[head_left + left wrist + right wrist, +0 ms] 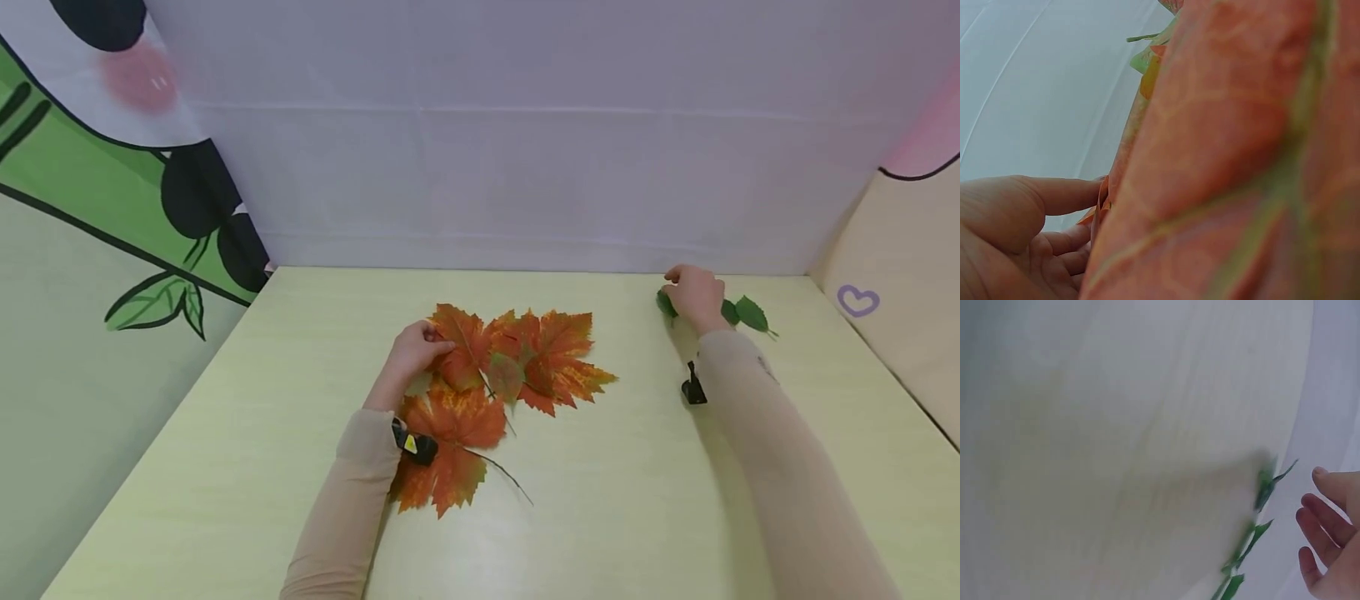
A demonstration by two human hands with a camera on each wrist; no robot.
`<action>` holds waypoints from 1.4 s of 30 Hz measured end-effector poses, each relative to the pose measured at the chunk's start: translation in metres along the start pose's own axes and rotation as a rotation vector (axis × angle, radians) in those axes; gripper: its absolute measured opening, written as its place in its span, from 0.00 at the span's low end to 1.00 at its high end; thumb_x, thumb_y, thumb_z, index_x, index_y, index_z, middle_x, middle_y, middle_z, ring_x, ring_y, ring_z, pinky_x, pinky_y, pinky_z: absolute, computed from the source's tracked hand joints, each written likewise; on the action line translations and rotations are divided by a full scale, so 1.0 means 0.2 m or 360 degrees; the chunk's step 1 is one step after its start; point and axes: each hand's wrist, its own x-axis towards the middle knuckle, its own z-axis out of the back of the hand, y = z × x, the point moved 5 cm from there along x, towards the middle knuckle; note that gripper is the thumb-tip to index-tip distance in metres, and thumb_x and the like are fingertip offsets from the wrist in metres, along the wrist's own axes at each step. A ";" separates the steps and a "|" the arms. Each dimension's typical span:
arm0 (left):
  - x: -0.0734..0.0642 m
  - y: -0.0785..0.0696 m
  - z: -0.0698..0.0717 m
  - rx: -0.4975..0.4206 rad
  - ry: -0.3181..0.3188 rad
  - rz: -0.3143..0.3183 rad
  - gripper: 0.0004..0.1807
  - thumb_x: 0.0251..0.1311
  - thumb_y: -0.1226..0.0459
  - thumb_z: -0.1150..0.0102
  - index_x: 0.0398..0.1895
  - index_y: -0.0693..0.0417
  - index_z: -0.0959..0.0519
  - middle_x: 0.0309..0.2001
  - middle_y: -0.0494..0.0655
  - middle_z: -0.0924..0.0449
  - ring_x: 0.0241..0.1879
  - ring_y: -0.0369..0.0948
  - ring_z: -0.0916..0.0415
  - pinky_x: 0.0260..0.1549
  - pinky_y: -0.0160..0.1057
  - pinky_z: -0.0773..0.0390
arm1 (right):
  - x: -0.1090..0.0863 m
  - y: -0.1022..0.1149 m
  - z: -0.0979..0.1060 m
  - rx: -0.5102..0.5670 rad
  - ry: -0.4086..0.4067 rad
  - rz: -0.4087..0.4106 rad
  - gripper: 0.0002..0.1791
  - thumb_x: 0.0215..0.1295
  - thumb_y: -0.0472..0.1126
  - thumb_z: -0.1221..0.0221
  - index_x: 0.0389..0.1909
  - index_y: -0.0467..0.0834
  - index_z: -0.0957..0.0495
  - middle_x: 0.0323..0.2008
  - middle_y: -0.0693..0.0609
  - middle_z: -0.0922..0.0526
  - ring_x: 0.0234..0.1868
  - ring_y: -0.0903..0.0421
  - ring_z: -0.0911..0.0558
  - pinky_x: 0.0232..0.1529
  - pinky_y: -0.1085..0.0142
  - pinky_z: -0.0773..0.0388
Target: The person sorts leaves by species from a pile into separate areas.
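On the left side of the table, my left hand pinches the edge of an orange maple leaf between thumb and fingers. In the left wrist view a big orange leaf fills the right side and hides part of the fingers. A second maple leaf lies to the right, and a third maple leaf with a long stem lies nearer, partly behind the wrist. My right hand is over a green leaf sprig at the back right. Its fingers are loosely bent, apart from the green leaves.
A small green-tinged leaf lies among the orange ones. The pale table meets a white cloth backdrop at its far edge. Printed side panels stand left and right. Each wrist wears a small black camera.
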 end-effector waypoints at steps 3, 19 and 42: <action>0.01 0.00 0.01 0.0009 -0.0001 -0.0008 0.16 0.57 0.59 0.41 0.40 0.62 0.31 0.35 0.52 0.31 0.33 0.45 0.36 0.31 0.37 0.35 | -0.03 0.07 0.02 0.0069 -0.0009 0.0022 0.15 0.65 0.39 0.49 0.48 0.35 0.27 0.47 0.36 0.24 0.46 0.39 0.27 0.50 0.45 0.40; 0.01 0.00 0.00 -0.0025 0.0010 -0.0035 0.18 0.57 0.59 0.42 0.43 0.63 0.31 0.37 0.53 0.31 0.34 0.46 0.35 0.33 0.37 0.34 | -0.36 0.43 -0.08 0.0384 0.0176 0.0303 0.16 0.63 0.48 0.45 0.41 0.39 0.21 0.37 0.43 0.18 0.36 0.49 0.21 0.37 0.58 0.27; -0.01 -0.02 0.01 0.0006 0.0011 -0.0043 0.17 0.57 0.60 0.43 0.43 0.64 0.31 0.36 0.53 0.32 0.33 0.45 0.37 0.30 0.37 0.36 | -0.61 0.75 -0.27 0.0545 0.0399 0.0308 0.13 0.54 0.53 0.38 0.30 0.46 0.19 0.29 0.54 0.19 0.29 0.58 0.24 0.32 0.65 0.28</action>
